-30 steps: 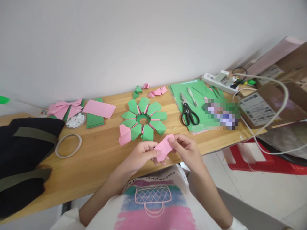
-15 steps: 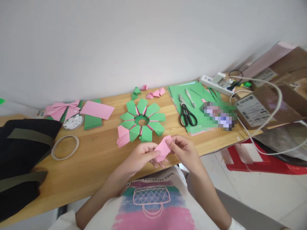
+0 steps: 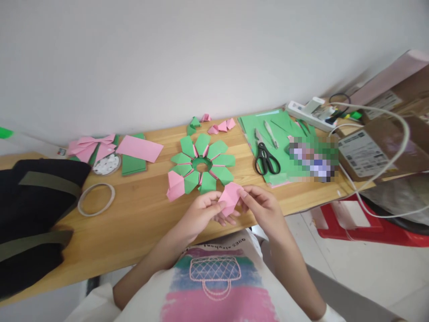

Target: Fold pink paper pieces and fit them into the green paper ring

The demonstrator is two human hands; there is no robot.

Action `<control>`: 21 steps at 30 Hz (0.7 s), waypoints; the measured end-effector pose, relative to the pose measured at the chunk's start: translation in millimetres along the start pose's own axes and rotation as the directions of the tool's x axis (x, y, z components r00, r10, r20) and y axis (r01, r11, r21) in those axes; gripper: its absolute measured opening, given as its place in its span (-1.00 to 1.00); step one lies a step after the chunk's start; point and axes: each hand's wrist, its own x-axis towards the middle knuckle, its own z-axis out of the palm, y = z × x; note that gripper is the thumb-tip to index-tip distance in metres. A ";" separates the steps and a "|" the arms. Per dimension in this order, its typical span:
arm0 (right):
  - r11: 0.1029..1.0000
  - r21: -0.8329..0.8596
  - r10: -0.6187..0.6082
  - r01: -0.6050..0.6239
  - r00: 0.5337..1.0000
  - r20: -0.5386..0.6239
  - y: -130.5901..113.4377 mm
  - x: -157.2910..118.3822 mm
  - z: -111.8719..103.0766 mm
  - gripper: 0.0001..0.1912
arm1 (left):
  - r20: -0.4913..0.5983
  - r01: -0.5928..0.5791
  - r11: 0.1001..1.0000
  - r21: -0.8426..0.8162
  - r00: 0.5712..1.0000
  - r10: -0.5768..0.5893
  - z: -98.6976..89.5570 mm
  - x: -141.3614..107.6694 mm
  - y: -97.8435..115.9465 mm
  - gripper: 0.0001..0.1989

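The folded pink paper [image 3: 230, 197], presumably light and easily creased, suits an edge grip, with the left hand [image 3: 205, 209] and right hand [image 3: 261, 203] pinching opposite sides, near-right of the green origami ring [image 3: 202, 144].

A paper-craft corner indoors — whether in a home or a small studio, I can't tell. Folded pink paper [image 3: 229, 197] is held near the front edge of a wooden tabletop [image 3: 144, 228], a green-and-pink paper ring [image 3: 217, 150] lies at its middle, and scissors [image 3: 263, 151] and a craft knife [image 3: 271, 133] rest on green sheets [image 3: 284, 162] towards the right. The back edge runs along a plain wall [image 3: 201, 58]; a power strip [image 3: 310, 116] and cardboard boxes [image 3: 362, 154] crowd the right end — tiled floor [image 3: 358, 261] below.
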 end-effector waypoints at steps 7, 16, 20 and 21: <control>0.999 -0.042 -0.023 0.023 1.000 -0.015 0.0 0.4 0.6 -0.69 | 0.011 0.022 0.999 0.025 1.000 -0.022 3.2 -3.3 2.8 -0.63; 0.999 -0.041 -0.034 0.034 0.999 -0.002 3.2 0.1 0.8 -0.71 | 0.008 0.013 1.000 0.018 1.000 -0.013 4.1 -4.0 3.8 -0.69; 0.995 -0.095 -0.021 0.019 1.000 -0.013 2.1 -1.7 1.4 -0.72 | 0.026 0.012 1.000 0.010 1.000 -0.012 3.4 -4.5 2.1 -0.70; 0.994 -0.105 -0.021 0.019 1.000 -0.017 1.6 -2.1 1.6 -0.73 | 0.031 0.015 1.000 0.010 0.999 -0.015 3.2 -4.6 1.7 -0.71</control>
